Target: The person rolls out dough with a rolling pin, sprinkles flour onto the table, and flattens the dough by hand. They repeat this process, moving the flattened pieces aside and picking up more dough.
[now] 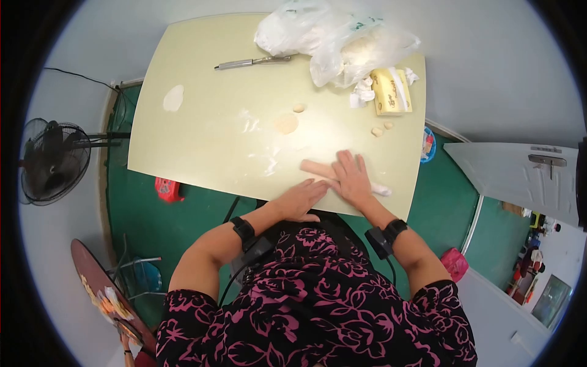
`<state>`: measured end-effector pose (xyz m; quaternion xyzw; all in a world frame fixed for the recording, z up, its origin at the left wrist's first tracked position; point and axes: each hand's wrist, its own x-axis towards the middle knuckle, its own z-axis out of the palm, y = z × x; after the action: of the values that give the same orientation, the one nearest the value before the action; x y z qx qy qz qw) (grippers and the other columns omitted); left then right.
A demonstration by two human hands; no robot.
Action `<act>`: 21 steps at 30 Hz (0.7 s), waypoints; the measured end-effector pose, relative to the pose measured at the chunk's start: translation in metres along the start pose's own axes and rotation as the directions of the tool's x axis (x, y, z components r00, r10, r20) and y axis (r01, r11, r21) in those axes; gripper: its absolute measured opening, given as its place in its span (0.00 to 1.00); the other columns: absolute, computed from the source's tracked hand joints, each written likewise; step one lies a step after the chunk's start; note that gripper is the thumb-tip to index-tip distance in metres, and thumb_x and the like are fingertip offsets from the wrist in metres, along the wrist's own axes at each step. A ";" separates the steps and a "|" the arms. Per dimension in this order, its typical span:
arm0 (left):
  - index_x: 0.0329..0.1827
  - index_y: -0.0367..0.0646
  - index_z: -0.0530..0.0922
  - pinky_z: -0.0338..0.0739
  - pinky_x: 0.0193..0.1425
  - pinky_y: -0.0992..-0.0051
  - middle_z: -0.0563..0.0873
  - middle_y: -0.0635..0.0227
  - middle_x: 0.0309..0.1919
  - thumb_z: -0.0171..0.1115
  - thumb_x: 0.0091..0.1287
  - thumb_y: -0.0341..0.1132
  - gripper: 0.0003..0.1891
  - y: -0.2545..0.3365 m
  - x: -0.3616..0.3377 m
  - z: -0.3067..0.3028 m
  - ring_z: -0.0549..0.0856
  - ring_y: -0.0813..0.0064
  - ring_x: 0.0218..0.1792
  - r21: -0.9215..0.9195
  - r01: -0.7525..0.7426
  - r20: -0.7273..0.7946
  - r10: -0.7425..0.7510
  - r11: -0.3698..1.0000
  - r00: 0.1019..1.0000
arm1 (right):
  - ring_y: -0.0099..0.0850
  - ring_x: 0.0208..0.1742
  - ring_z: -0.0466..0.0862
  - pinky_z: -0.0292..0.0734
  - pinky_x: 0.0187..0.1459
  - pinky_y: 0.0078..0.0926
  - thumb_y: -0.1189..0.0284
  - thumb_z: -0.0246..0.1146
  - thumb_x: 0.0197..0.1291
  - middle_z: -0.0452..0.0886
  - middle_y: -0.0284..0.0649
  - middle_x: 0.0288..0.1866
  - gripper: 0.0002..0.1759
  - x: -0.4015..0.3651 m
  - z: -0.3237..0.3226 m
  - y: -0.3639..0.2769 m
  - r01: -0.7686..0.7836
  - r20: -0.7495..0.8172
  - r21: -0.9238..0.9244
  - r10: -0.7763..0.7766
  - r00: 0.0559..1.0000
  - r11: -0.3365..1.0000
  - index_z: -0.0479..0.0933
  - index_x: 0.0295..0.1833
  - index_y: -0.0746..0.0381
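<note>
A short rolling pin (315, 168) lies at a slant near the table's front edge, tan at its left end and whitish at its right. My right hand (351, 178) rests flat across its middle, fingers stretched forward and a little apart. Close on the left, my left hand (302, 199) is held low with fingers extended, its fingertips right at the pin. Beyond the hands sit a thin round dough wrapper (286, 123) and a small dough lump (298, 108). Two more dough lumps (377, 131) lie to the right. Another flattened dough piece (173, 98) is far left.
Plastic bags (306, 30) fill the table's back right, beside a yellow tissue pack (390, 92) and crumpled tissues (363, 92). A slim metal-handled tool (251, 62) lies behind. White flour marks the table (202, 140). A fan (55, 160) stands left; a red stool (167, 189) is below.
</note>
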<state>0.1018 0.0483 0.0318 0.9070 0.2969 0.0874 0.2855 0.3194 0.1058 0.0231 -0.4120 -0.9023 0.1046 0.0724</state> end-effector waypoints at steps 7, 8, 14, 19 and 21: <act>0.63 0.31 0.68 0.52 0.73 0.55 0.67 0.53 0.65 0.57 0.61 0.55 0.37 -0.005 0.007 -0.009 0.63 0.60 0.70 0.124 0.013 0.059 -0.020 0.992 0.998 | 0.45 0.75 0.54 0.43 0.70 0.57 0.49 0.56 0.58 0.57 0.50 0.73 0.38 0.020 -0.005 0.008 -0.147 0.050 -0.059 0.150 0.987 0.987 0.63 0.67 0.61; 0.62 0.31 0.68 0.52 0.73 0.55 0.68 0.54 0.65 0.57 0.61 0.55 0.36 -0.004 0.004 -0.008 0.63 0.60 0.70 0.134 0.033 0.054 -0.040 0.990 0.998 | 0.45 0.75 0.54 0.43 0.70 0.57 0.49 0.56 0.58 0.57 0.50 0.73 0.38 0.005 -0.004 -0.003 -0.127 0.055 -0.009 0.127 0.990 0.992 0.63 0.67 0.62; 0.62 0.33 0.69 0.53 0.71 0.52 0.67 0.56 0.66 0.59 0.60 0.53 0.35 0.002 -0.014 0.002 0.63 0.62 0.70 0.148 0.093 -0.049 -0.087 0.985 0.995 | 0.45 0.75 0.54 0.43 0.70 0.58 0.51 0.58 0.56 0.57 0.49 0.73 0.38 0.015 0.004 0.002 -0.169 -0.014 -0.164 0.169 0.986 0.972 0.63 0.66 0.64; 0.64 0.35 0.67 0.54 0.71 0.52 0.67 0.56 0.67 0.61 0.60 0.51 0.35 0.002 -0.014 -0.002 0.61 0.62 0.71 0.129 0.148 -0.060 -0.141 0.981 0.988 | 0.43 0.74 0.56 0.47 0.69 0.57 0.53 0.61 0.55 0.60 0.48 0.71 0.35 0.013 -0.011 -0.002 -0.105 0.012 -0.004 0.105 0.994 0.994 0.67 0.62 0.65; 0.65 0.35 0.66 0.53 0.71 0.52 0.66 0.56 0.67 0.61 0.60 0.50 0.35 0.003 -0.017 0.000 0.61 0.62 0.71 0.182 0.191 -0.081 -0.179 0.965 0.981 | 0.43 0.74 0.58 0.50 0.68 0.56 0.54 0.62 0.55 0.62 0.49 0.70 0.32 -0.003 -0.001 -0.010 -0.071 0.039 -0.006 0.071 0.997 0.997 0.69 0.59 0.66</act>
<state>0.0895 0.0369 0.0338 0.8951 0.3961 0.0606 0.1954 0.3142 0.0970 0.0269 -0.4417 -0.8886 0.1131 0.0501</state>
